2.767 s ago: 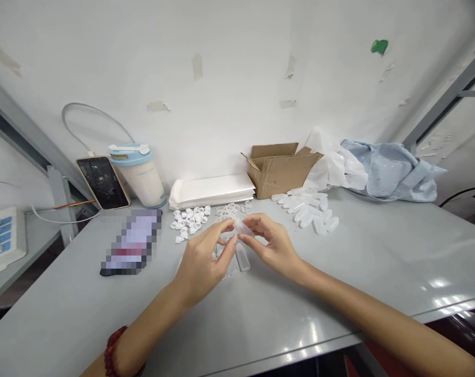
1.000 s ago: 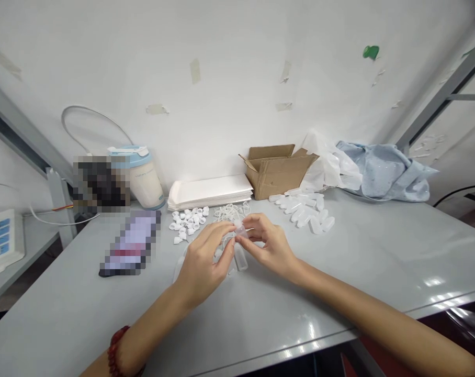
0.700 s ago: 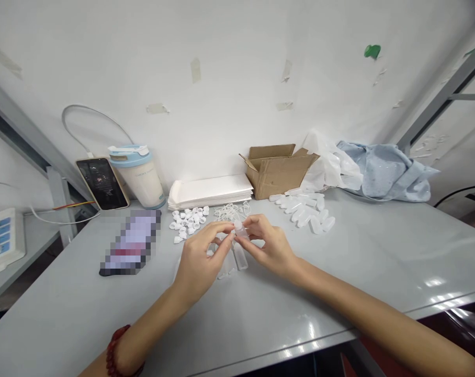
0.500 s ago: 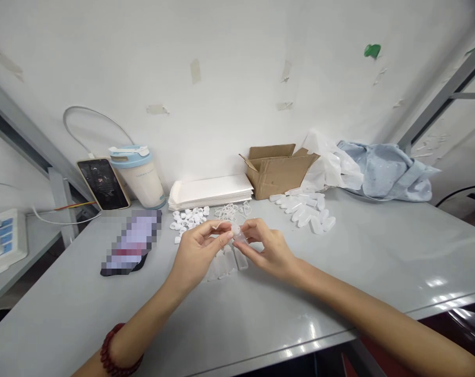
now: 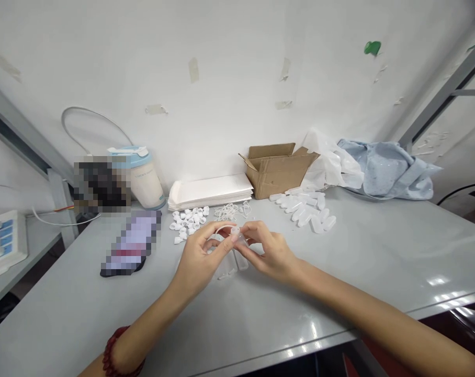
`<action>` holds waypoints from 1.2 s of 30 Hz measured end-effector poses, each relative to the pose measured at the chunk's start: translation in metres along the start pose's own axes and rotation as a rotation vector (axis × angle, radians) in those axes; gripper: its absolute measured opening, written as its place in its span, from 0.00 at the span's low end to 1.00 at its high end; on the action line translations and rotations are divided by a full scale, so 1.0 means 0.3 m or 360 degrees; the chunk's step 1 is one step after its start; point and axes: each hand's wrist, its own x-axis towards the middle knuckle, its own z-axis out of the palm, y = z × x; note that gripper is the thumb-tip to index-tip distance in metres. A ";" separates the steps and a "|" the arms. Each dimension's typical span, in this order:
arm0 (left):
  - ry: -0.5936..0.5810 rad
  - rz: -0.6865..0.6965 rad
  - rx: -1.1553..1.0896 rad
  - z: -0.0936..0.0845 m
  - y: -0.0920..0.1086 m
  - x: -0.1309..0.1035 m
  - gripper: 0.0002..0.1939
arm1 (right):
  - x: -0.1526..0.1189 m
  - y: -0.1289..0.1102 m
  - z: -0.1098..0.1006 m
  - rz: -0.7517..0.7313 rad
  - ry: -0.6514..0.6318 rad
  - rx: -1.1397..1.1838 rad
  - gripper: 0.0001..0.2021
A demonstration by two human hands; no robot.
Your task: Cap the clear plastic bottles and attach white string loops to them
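Above the table, my right hand [image 5: 271,250] grips a small translucent plastic bottle [image 5: 242,240] between thumb and fingers. My left hand [image 5: 200,256] pinches a thin white plastic strap [image 5: 223,226] at the bottle's neck, its thumb close to the round top. Whether the strap's ring sits fully around the neck, I cannot tell. Several similar clear bottles [image 5: 226,269] lie under my hands, partly covered by them. Just beyond are a tangle of thin white straps [image 5: 233,211] and a scatter of small white caps [image 5: 188,221].
More translucent bottles [image 5: 306,209] are heaped at right, before an open cardboard box [image 5: 280,178] and white plastic bag [image 5: 331,162]. A stack of white paper sleeves [image 5: 212,191] lies by the wall. At left stand a cup [image 5: 147,183] and a blurred phone-shaped item [image 5: 133,241]. Blue fabric [image 5: 390,170] sits far right.
The strap now arches up more visibly beside my left fingers. The bottle top has shifted slightly and tilts left; both hands keep nearly the same place.
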 end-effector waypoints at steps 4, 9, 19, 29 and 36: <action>-0.0067 0.0006 0.0021 -0.003 0.007 -0.001 0.08 | -0.004 0.003 0.003 -0.0035 0.0007 -0.0011 0.11; -0.0075 -0.0029 0.0027 -0.005 0.002 0.001 0.07 | -0.004 0.002 0.003 0.0072 -0.0048 0.0018 0.10; 0.0153 -0.0230 0.0136 0.020 -0.037 -0.001 0.10 | 0.000 0.010 0.006 0.0006 0.0007 -0.0172 0.08; 0.0140 0.0142 0.0540 0.026 -0.043 -0.012 0.09 | 0.036 0.001 -0.025 0.0734 -0.0006 0.0357 0.09; 0.0083 0.0597 0.0825 0.038 -0.064 -0.021 0.14 | 0.063 0.012 -0.050 0.1110 -0.0076 0.0950 0.10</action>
